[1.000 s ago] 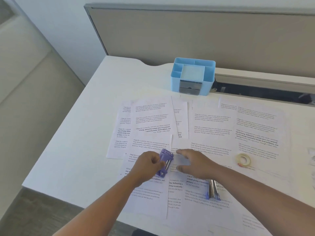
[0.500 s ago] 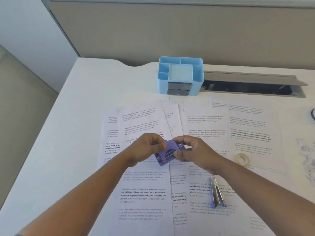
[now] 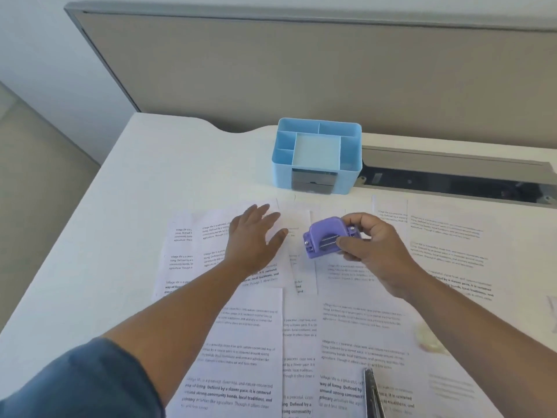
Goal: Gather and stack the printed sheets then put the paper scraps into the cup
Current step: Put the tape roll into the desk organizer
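Observation:
Several printed sheets [image 3: 241, 351] lie spread and overlapping across the white desk [image 3: 99, 267]. My right hand [image 3: 373, 245] grips a purple hole punch [image 3: 327, 236] and holds it above the sheets in the middle. My left hand [image 3: 253, 236] hovers over or rests on the far-left sheets, fingers straight and spread, holding nothing. A paper scrap [image 3: 551, 306] shows as a blur at the right edge. No cup is plainly visible.
A light blue desk organizer [image 3: 316, 155] with several compartments stands at the back of the desk. Right of it runs an open cable slot [image 3: 452, 182]. A stapler [image 3: 373, 396] lies on the near sheets. A blurred tape roll [image 3: 428, 339] sits at right.
My left hand has let go of the hole punch and moved left and forward over the sheets. The right hand alone now holds the punch, shifted right. The camera has tilted.

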Motion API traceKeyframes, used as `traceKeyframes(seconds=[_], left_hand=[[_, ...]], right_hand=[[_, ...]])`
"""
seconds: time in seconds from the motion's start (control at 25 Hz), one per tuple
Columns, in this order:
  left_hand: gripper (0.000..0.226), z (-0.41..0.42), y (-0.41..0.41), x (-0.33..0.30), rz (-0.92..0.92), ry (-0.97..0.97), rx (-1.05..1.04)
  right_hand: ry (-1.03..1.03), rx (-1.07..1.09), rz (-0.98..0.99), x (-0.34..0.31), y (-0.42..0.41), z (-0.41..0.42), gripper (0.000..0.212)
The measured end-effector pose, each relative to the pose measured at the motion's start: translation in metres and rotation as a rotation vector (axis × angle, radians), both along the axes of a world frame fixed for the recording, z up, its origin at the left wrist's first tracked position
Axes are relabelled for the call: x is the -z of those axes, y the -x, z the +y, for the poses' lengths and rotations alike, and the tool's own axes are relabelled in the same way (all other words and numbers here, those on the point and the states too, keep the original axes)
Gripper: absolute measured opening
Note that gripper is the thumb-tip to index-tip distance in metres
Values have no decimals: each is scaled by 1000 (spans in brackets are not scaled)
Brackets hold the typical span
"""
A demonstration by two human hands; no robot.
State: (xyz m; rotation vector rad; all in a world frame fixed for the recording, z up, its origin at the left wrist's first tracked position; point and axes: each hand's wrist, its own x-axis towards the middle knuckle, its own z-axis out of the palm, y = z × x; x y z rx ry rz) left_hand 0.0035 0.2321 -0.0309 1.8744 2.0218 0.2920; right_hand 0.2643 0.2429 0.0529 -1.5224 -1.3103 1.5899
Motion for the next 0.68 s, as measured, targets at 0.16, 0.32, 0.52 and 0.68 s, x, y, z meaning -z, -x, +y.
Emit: traceKeyframes(seconds=[0.16,0.32,0.52,0.68], left_hand=[[65,13,-8,21,103,27,41],[66,11,-9,38,194,-1,92],[63,13,-9,35,206,-25,79],[63,12,-10,37,220,-36,69]], right_hand=[[-122,85,-57,-3,-7,44,30],[-309,145,-136,-14,-10,89,28],[-599,256,-371,-31,-3,135,8],[-667,170,-519,-25,3,161,11]])
